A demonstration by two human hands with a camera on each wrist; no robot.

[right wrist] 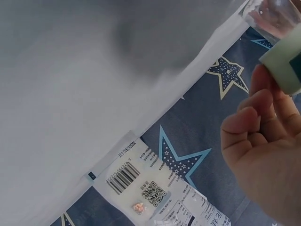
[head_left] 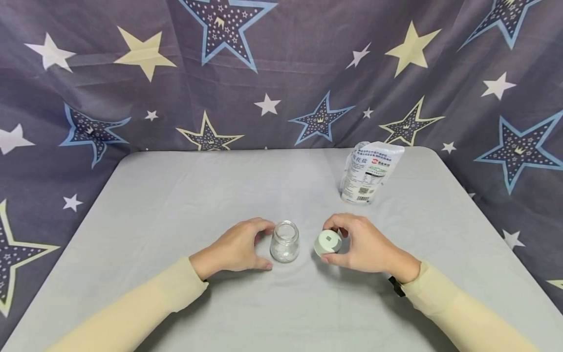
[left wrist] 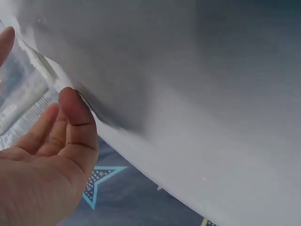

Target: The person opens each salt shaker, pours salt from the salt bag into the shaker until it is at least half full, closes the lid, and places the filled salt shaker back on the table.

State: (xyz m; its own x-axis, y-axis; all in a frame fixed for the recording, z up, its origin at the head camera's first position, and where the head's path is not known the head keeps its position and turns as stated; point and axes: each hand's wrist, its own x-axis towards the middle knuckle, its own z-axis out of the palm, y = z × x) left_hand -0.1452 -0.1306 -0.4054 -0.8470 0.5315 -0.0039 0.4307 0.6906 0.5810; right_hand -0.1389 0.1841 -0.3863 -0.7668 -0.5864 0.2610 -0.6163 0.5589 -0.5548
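Observation:
A small clear glass jar (head_left: 285, 244) with an open mouth stands upright on the table, between both hands. Just left of it is my left hand (head_left: 239, 247), thumb and fingers spread apart around its near side, fingertips close to the glass. In the left wrist view, that hand (left wrist: 56, 146) shows its fingers loosely bent. My right hand (head_left: 367, 244) pinches a round pale green lid (head_left: 329, 240) between thumb and fingers, to the right of the jar. The right wrist view shows the lid (right wrist: 282, 63) with fingers curled at its side, and part of the jar (right wrist: 270, 19) beyond.
A white printed pouch (head_left: 371, 173) with blue lettering and a barcode stands at the back right of the table. Pale grey cloth covers the table (head_left: 211, 190). A dark curtain (head_left: 303, 68) with stars hangs behind its far edge.

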